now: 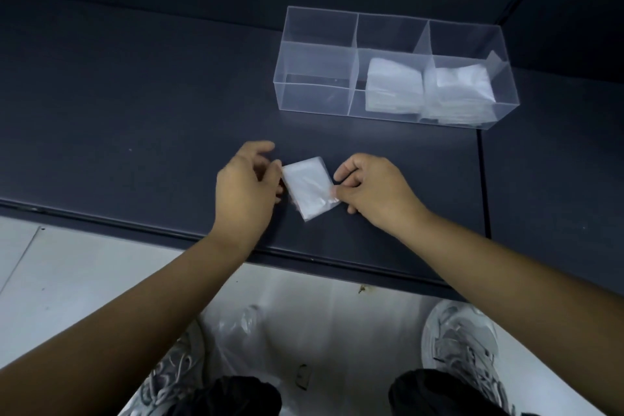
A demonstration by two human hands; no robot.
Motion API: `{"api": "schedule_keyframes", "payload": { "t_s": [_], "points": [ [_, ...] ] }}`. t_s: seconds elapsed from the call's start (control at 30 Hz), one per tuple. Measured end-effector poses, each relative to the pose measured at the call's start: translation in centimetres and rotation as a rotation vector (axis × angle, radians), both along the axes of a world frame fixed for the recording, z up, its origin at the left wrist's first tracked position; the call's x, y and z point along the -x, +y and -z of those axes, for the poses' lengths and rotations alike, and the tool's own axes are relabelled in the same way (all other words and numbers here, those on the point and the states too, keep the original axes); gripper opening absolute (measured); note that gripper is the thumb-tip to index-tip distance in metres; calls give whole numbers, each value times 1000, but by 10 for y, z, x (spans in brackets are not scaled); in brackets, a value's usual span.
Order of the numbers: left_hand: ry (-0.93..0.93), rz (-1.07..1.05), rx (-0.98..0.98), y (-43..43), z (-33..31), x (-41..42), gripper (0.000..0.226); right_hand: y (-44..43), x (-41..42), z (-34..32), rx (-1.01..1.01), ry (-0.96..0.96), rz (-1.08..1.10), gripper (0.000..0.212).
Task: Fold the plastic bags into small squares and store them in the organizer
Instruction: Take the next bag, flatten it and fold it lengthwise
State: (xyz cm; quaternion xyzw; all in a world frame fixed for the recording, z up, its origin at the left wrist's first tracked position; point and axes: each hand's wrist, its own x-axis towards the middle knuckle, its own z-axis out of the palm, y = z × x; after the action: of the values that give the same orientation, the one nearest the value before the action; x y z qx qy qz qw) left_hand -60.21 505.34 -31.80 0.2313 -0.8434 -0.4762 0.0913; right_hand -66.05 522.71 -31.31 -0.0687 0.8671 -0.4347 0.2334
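A folded white plastic bag (309, 186), a small tilted rectangle, lies on the dark table near its front edge. My left hand (248, 184) touches its left edge with curled fingers. My right hand (366, 187) pinches its right edge between thumb and forefinger. A clear acrylic organizer (317, 59) with three compartments stands farther back to the right. Its left compartment holds nothing. Stacks of folded bags fill the middle compartment (393, 86) and the right one (461, 91).
The dark table (135, 111) ends in a front edge just below my wrists. A seam runs down its right side. Loose clear plastic bags (270, 331) lie on the pale floor between my grey shoes (462, 341). A dark wall stands behind the organizer.
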Motion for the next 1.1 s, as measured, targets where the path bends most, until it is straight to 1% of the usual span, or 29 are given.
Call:
{"api": "schedule_keyframes", "payload": {
  "t_s": [0.03,0.07,0.1,0.13,0.2,0.27,0.3,0.4,0.43,0.5,0.57,0.7,0.8,0.9,0.93,0.97,1.03,1.1],
  "points": [
    [92,94,211,0,1,-4,23,-1,0,0,-18,8,-12,19],
    [162,210,375,3,2,-8,25,-1,0,-1,-34,16,-24,19],
    [188,329,492,7,5,-11,30,-2,0,-2,-45,24,-33,19],
    [163,441,573,9,9,-13,37,-2,0,-3,-54,31,-38,18],
    [13,589,699,13,17,-18,53,-3,-1,-3,-78,53,-41,13],
    [-106,607,768,11,24,-23,66,-4,-5,-2,-101,95,-36,10],
    [-133,593,772,9,26,-25,70,-6,-10,0,-123,135,-42,12],
    [-167,594,796,10,29,-26,75,-7,-24,11,-310,362,-108,36],
    [-175,601,815,10,28,-26,75,-6,-27,14,-375,432,-114,41],
    [-192,611,861,10,29,-27,75,-2,-28,18,-429,498,-80,40],
    [-202,616,885,11,29,-28,75,2,-28,21,-430,517,-34,31],
    [-238,614,876,13,28,-26,78,5,-28,22,-367,519,20,14],
    [-291,591,869,16,27,-27,81,-3,-29,19,-319,472,15,17],
    [-323,576,831,22,25,-30,82,-13,-29,15,-361,384,-61,20],
    [-316,575,778,22,24,-31,86,-14,-26,12,-354,357,-71,20],
    [-302,568,682,21,23,-31,89,-14,-23,9,-315,324,-71,21],
    [-273,528,402,14,15,-25,94,-9,-15,-2,-155,211,-54,21],
    [-253,483,106,6,2,-15,106,-2,-9,-15,-12,121,-84,24]
  ]
}}
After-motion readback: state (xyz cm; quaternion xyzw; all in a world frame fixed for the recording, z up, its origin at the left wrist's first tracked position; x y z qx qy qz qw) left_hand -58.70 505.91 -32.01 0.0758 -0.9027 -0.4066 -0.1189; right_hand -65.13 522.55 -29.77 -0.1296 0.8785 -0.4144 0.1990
